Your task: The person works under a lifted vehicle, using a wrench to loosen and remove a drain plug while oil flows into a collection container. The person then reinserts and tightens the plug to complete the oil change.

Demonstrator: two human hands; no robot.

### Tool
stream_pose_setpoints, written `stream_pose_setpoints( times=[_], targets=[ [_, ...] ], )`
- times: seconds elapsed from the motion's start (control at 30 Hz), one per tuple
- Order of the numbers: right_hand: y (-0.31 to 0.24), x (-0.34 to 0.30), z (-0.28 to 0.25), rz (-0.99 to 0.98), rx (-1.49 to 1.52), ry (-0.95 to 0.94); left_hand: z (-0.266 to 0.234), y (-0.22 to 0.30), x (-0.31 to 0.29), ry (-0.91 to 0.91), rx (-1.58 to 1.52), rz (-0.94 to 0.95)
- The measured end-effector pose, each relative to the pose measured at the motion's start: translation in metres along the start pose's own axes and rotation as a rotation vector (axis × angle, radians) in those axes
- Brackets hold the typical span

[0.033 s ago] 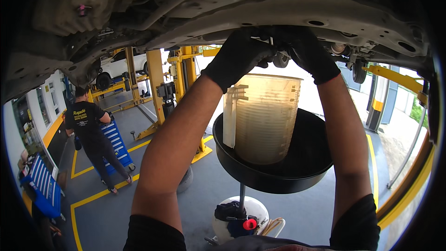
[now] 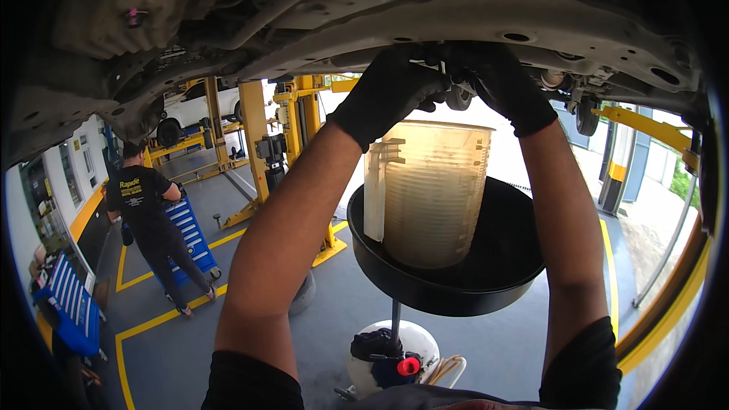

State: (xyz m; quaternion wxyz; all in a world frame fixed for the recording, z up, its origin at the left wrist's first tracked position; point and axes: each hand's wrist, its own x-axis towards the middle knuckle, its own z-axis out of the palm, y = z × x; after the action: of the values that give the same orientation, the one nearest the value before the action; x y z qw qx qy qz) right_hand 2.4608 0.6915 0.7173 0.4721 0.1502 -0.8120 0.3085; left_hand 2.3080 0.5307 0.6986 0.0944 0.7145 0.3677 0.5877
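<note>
Both my hands, in black gloves, are raised against the underside of a lifted car (image 2: 456,23). My left hand (image 2: 391,95) has its fingers curled in near a small, thin metal part (image 2: 443,66) between the two hands. Close beside it, my right hand (image 2: 501,83) is also closed, its fingertips partly hidden. What either hand grips is too dark to make out. Just below them, a translucent, yellowish measuring jug (image 2: 434,197) with a handle stands upright in a wide black drain pan (image 2: 448,300).
The pan sits on a post above a white tank (image 2: 414,334) with a red knob (image 2: 408,366). At left a person (image 2: 144,205) stands by a blue tool cart (image 2: 190,235); another blue cart (image 2: 72,304) is nearer. Yellow lift posts (image 2: 257,137) and a lift arm (image 2: 653,130) flank me.
</note>
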Motion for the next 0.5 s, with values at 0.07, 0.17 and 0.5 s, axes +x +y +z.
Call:
stream_pose_setpoints(
  times=[0.07,0.17,0.5],
  targets=[
    [-0.003,0.005,-0.001,-0.123,-0.102,-0.031,-0.001,0.008,0.003,-0.015,0.086,-0.014],
    [-0.010,0.004,0.013,-0.134,-0.115,-0.008,-0.003,0.005,0.008,-0.059,0.258,-0.023],
    [-0.021,-0.009,0.010,0.021,-0.143,0.064,-0.015,-0.007,0.009,-0.056,0.476,0.087]
  ],
)
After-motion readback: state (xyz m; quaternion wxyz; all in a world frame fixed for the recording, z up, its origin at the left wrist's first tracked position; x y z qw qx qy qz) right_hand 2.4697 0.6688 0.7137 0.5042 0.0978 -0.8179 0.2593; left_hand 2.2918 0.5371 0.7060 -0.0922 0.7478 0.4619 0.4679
